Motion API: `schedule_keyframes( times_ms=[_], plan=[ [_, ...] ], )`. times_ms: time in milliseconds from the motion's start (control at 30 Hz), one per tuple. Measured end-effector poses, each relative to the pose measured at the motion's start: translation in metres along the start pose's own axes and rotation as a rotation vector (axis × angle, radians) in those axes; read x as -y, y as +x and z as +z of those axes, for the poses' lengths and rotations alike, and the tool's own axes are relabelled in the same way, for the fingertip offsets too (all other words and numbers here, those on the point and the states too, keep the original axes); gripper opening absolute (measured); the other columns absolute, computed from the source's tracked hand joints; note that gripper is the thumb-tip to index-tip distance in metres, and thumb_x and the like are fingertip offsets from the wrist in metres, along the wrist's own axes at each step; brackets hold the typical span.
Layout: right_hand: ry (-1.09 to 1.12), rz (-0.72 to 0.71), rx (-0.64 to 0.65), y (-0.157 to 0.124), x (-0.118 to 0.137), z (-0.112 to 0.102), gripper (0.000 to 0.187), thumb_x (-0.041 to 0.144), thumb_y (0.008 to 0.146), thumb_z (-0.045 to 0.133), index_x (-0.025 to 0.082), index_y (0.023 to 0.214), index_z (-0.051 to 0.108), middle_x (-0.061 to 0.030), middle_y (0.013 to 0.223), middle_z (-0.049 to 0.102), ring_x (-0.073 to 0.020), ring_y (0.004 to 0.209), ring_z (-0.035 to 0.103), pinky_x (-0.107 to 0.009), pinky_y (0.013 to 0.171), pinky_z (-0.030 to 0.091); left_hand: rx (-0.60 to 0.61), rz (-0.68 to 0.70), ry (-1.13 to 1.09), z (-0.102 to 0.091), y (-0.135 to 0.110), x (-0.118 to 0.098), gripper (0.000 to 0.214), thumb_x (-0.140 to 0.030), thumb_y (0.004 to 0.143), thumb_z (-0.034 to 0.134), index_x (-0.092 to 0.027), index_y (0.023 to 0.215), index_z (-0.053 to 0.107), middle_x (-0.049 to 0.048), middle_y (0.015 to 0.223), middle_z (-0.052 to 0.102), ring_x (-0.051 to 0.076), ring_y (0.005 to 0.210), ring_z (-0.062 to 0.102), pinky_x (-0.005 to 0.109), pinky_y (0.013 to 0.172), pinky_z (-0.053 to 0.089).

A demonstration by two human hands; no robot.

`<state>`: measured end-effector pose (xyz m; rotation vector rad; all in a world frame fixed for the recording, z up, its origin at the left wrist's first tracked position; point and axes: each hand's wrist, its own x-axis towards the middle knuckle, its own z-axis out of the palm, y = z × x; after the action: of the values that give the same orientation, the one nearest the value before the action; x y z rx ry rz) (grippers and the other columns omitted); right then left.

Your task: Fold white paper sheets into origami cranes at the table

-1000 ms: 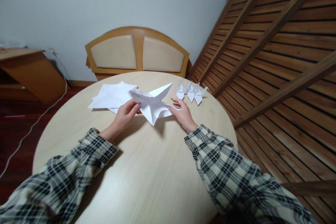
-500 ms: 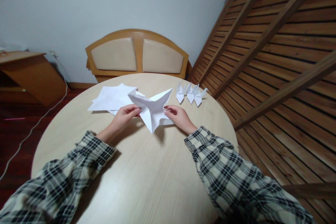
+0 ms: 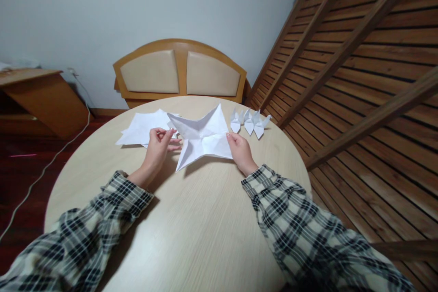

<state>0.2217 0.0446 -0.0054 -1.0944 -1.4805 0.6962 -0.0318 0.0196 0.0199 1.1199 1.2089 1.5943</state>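
Note:
A creased sheet of white paper (image 3: 205, 139), part folded into a four-pointed shape, is held just above the table. My right hand (image 3: 240, 151) pinches its right side between thumb and fingers. Beside its left edge is my left hand (image 3: 159, 148), with thumb and index finger close together and the other fingers stretched out; it appears apart from the paper. Behind the left hand lie several white paper sheets (image 3: 142, 125). Three folded paper cranes (image 3: 249, 123) stand close together beyond my right hand.
The round wooden table (image 3: 191, 219) carries all the paper. A padded headboard (image 3: 183, 68) stands behind it, a slatted wooden frame (image 3: 359, 77) leans at the right, and a desk (image 3: 41, 100) is at the left. A white cable (image 3: 51, 164) trails across the floor.
The paper has been spread wider and turned, its front point swinging left. My left hand has come off its edge and loosened, while the right hand has shifted slightly right, still gripping.

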Motion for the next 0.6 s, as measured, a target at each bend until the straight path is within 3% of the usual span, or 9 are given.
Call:
schedule_keyframes(
  times_ms=[100,200,300,467,600],
  plan=[
    [-0.102,-0.092,-0.033,-0.002,0.006,0.0,0.041,0.055,0.092,0.049,0.021,0.068,0.055,0.0002,0.062,0.051,-0.0164,0.061,0.047,-0.03,0.058,0.035,0.007,0.116,0.103,0.003,-0.006,-0.004,0.036,-0.041,0.081,0.073,-0.024,0.099,0.046,0.0078,0.119,0.055,0.02,0.09,0.066,0.032,0.063,0.059],
    [-0.131,-0.139,-0.035,-0.005,0.012,0.001,0.04,0.052,0.095,0.047,0.021,0.071,0.056,0.0006,0.062,0.049,-0.0162,0.061,0.047,-0.03,0.058,0.035,0.075,0.212,0.248,0.004,-0.01,0.0,0.038,-0.029,0.072,0.082,-0.023,0.097,0.055,0.0073,0.118,0.056,0.022,0.099,0.061,0.029,0.066,0.055],
    [-0.117,-0.184,-0.004,-0.009,0.019,0.002,0.037,0.05,0.096,0.048,0.022,0.075,0.057,0.0001,0.065,0.053,-0.0168,0.064,0.049,-0.03,0.06,0.039,0.166,0.26,0.297,0.002,-0.01,0.006,0.026,-0.02,0.072,0.08,-0.024,0.093,0.065,0.0085,0.113,0.06,0.024,0.104,0.058,0.028,0.069,0.053],
    [-0.096,-0.213,0.055,-0.015,0.026,0.003,0.034,0.048,0.097,0.047,0.021,0.082,0.061,-0.0019,0.073,0.06,-0.0183,0.072,0.055,-0.03,0.065,0.044,0.333,0.13,0.307,-0.002,-0.005,0.007,0.026,-0.018,0.078,0.067,-0.021,0.104,0.068,0.0099,0.117,0.066,0.023,0.101,0.062,0.036,0.085,0.05],
    [-0.052,-0.201,0.058,-0.014,0.023,0.004,0.036,0.051,0.097,0.046,0.022,0.082,0.059,-0.0012,0.072,0.058,-0.018,0.071,0.054,-0.031,0.066,0.044,0.279,0.071,0.235,-0.004,-0.001,0.009,0.039,-0.011,0.072,0.067,-0.022,0.109,0.057,0.0099,0.12,0.064,0.02,0.098,0.061,0.029,0.076,0.049]
  ],
)
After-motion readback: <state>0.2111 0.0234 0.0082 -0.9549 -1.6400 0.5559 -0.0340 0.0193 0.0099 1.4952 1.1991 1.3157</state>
